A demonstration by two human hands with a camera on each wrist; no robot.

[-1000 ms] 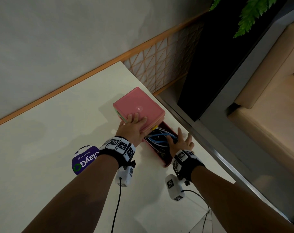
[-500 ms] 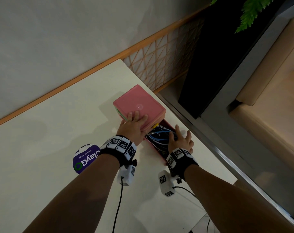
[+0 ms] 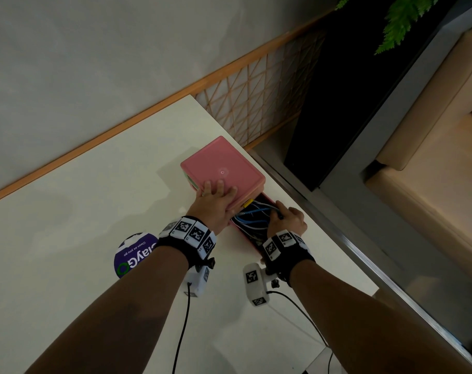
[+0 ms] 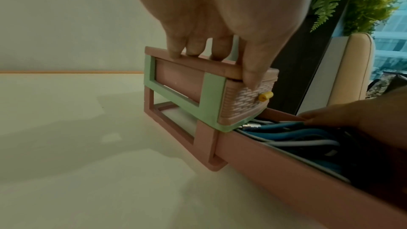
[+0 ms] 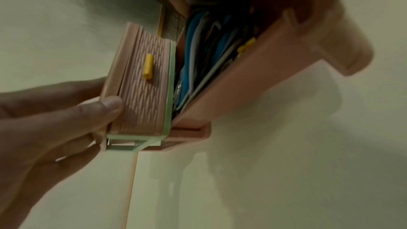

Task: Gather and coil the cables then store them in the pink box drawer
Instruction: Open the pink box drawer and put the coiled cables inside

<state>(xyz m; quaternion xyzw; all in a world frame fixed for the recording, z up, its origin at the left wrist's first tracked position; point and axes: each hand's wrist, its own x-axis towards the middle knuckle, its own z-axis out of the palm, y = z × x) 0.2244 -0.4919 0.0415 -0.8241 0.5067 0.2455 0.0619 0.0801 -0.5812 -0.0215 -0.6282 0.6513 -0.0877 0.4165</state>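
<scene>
The pink box (image 3: 222, 171) stands near the table's right edge, its lower drawer (image 3: 244, 233) pulled out toward me. Blue, white and black cables (image 3: 252, 217) lie bundled inside it. My left hand (image 3: 216, 197) rests flat on the lid, thumb hooked over the front of the shut upper drawer with its yellow knob (image 4: 265, 96). My right hand (image 3: 286, 221) reaches into the drawer, fingers curled on the cables at its far right. In the right wrist view the cables (image 5: 198, 41) fill the drawer (image 5: 242, 79); a black one runs under my fingers at the top.
A round purple sticker (image 3: 135, 255) lies on the white table (image 3: 81, 211) left of my left wrist. The table's right edge runs just past the drawer, with a drop to the floor. A wooden lattice panel (image 3: 256, 103) and a beige sofa (image 3: 431, 157) lie beyond.
My right hand has moved from the drawer's right rim into the drawer and curled onto the cables. My left hand has stayed on the lid.
</scene>
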